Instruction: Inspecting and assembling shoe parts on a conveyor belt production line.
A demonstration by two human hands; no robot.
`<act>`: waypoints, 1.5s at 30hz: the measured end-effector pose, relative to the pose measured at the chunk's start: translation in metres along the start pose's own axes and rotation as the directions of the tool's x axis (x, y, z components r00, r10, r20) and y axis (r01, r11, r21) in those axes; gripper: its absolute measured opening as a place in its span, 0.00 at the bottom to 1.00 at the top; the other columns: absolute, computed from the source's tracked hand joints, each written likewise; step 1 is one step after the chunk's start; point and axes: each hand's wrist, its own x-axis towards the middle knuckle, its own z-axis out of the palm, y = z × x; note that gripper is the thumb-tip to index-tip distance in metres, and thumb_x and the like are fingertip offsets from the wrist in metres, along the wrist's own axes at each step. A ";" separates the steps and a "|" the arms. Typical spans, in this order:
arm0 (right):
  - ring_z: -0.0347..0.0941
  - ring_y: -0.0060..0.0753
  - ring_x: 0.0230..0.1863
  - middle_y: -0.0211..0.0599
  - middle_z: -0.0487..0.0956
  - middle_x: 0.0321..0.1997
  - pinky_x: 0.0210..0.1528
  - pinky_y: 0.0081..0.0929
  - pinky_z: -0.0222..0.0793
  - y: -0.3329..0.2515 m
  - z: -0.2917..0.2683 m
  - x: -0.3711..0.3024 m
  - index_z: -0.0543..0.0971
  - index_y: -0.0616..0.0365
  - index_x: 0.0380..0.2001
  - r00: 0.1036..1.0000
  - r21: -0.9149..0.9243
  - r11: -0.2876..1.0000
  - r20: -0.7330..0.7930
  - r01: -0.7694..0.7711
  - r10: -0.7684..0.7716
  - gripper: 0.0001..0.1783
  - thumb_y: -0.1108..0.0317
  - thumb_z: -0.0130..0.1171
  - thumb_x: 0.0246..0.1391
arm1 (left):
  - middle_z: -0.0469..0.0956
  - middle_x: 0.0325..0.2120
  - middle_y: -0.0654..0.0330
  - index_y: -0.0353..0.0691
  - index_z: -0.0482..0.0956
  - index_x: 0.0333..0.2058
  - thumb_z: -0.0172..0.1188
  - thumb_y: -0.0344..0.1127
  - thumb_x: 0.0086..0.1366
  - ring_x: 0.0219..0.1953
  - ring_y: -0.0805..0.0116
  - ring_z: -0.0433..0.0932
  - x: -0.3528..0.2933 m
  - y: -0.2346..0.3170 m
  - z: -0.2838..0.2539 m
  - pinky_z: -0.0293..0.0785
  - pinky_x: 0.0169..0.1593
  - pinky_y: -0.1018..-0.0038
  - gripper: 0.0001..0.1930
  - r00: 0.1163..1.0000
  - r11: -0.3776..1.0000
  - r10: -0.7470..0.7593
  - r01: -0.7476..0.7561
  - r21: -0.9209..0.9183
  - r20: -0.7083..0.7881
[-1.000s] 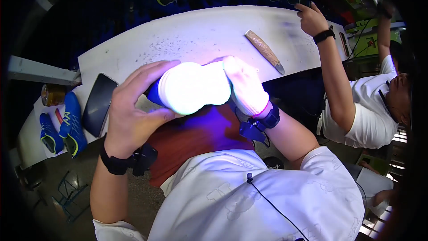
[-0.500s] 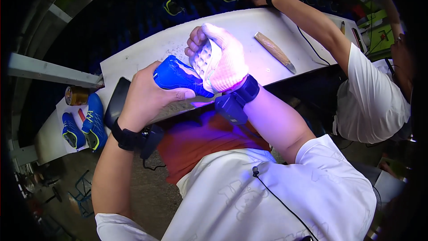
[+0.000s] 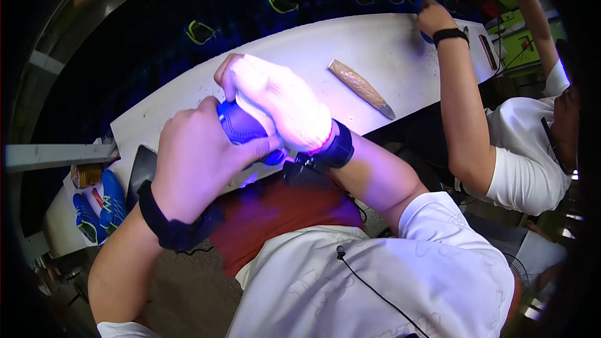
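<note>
A blue shoe (image 3: 241, 124) is between my two hands, over the near edge of the white work table. My bare left hand (image 3: 203, 150) grips it from the left, the thumb lying along the near side. My right hand (image 3: 275, 100), in a white knit glove with bare fingertips, is pressed over the shoe's far right side with its fingers curled; glare washes out the glove. Much of the shoe is hidden by both hands. A knife (image 3: 360, 86) with a tan wrapped handle lies to the right of my gloved hand.
The white table (image 3: 300, 40) curves across. At its left end stand a pair of blue shoes (image 3: 111, 203), a brown can (image 3: 86, 176) and a dark flat object (image 3: 143, 169). Beyond, a dark conveyor carries several shoes (image 3: 283, 1). A co-worker's hand (image 3: 436, 19) reaches in at right.
My gloved hand has turned over from palm showing to back showing, now covering more of the shoe. The view has shifted, the conveyor shoes moved left, and the co-worker's hand came onto the table.
</note>
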 end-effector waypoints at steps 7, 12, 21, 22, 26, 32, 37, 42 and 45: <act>0.73 0.42 0.62 0.43 0.78 0.57 0.69 0.37 0.64 -0.027 -0.009 -0.055 0.74 0.63 0.66 0.985 0.372 0.912 0.082 -0.174 0.155 0.36 0.42 0.35 0.77 | 0.77 0.16 0.57 0.35 0.72 0.34 0.78 0.58 0.53 0.17 0.60 0.81 -0.032 0.037 0.015 0.77 0.23 0.68 0.32 0.908 0.860 0.411 -0.416 0.295 0.081; 0.68 0.58 0.72 0.58 0.72 0.69 0.74 0.44 0.61 -0.032 -0.002 -0.085 0.68 0.66 0.69 0.976 -0.046 0.984 0.149 0.169 -0.161 0.31 0.53 0.48 0.74 | 0.81 0.27 0.55 0.35 0.75 0.39 0.80 0.49 0.51 0.29 0.62 0.85 -0.052 0.017 0.009 0.81 0.30 0.68 0.29 0.837 0.777 0.529 -0.544 0.317 0.142; 0.75 0.64 0.60 0.60 0.76 0.61 0.64 0.53 0.70 0.016 0.024 -0.098 0.63 0.63 0.72 0.965 -0.446 0.878 0.253 0.175 -0.064 0.50 0.56 0.74 0.51 | 0.54 0.73 0.42 0.38 0.66 0.66 0.83 0.37 0.50 0.72 0.46 0.64 -0.126 -0.029 0.026 0.65 0.72 0.55 0.47 0.974 0.888 0.134 -0.199 -0.415 -0.182; 0.77 0.64 0.56 0.59 0.78 0.57 0.61 0.53 0.72 0.009 0.017 -0.091 0.63 0.62 0.72 0.951 -0.453 0.867 0.301 0.209 -0.072 0.49 0.56 0.73 0.52 | 0.51 0.75 0.41 0.37 0.64 0.68 0.82 0.36 0.50 0.73 0.46 0.62 -0.125 -0.028 0.026 0.64 0.73 0.55 0.49 0.959 0.820 0.111 -0.236 -0.521 -0.259; 0.85 0.57 0.45 0.54 0.84 0.48 0.43 0.40 0.82 -0.093 -0.045 -0.001 0.68 0.56 0.70 0.743 -0.573 0.523 0.251 0.631 -0.620 0.46 0.70 0.77 0.47 | 0.55 0.74 0.40 0.39 0.46 0.74 0.79 0.36 0.57 0.72 0.47 0.65 -0.152 -0.019 0.015 0.74 0.66 0.54 0.56 0.826 0.628 -0.029 -0.423 -0.653 -0.563; 0.85 0.43 0.45 0.42 0.86 0.49 0.45 0.39 0.82 -0.263 -0.193 0.196 0.84 0.54 0.51 0.556 -0.959 -0.187 0.276 0.213 -0.784 0.15 0.62 0.64 0.64 | 0.68 0.66 0.48 0.34 0.63 0.69 0.65 0.22 0.62 0.66 0.54 0.72 -0.189 -0.052 0.002 0.74 0.65 0.60 0.36 0.779 0.776 -0.262 -0.181 -0.604 -0.570; 0.80 0.55 0.56 0.50 0.84 0.53 0.60 0.48 0.75 -0.316 -0.219 0.310 0.84 0.53 0.51 0.788 -0.940 -0.017 0.296 0.342 -0.540 0.19 0.56 0.52 0.69 | 0.71 0.64 0.46 0.32 0.68 0.65 0.69 0.26 0.58 0.63 0.44 0.73 -0.199 -0.145 -0.050 0.69 0.66 0.55 0.35 0.533 0.919 -0.167 0.389 0.065 -0.829; 0.75 0.52 0.65 0.49 0.79 0.62 0.68 0.48 0.69 -0.274 -0.184 0.339 0.83 0.47 0.54 0.902 -0.982 -0.175 0.010 -0.073 -0.432 0.24 0.55 0.37 0.73 | 0.76 0.57 0.44 0.36 0.70 0.62 0.76 0.36 0.53 0.58 0.41 0.76 -0.202 -0.185 -0.044 0.74 0.60 0.54 0.38 0.695 0.820 -0.481 0.572 0.005 -0.534; 0.75 0.54 0.64 0.52 0.80 0.62 0.68 0.49 0.67 -0.274 -0.153 0.379 0.82 0.60 0.55 0.950 -0.997 -0.059 0.065 0.049 -0.305 0.31 0.46 0.40 0.70 | 0.79 0.53 0.44 0.36 0.72 0.60 0.79 0.35 0.49 0.55 0.40 0.78 -0.222 -0.187 -0.051 0.75 0.58 0.54 0.39 0.630 0.755 -0.557 0.655 -0.014 -0.541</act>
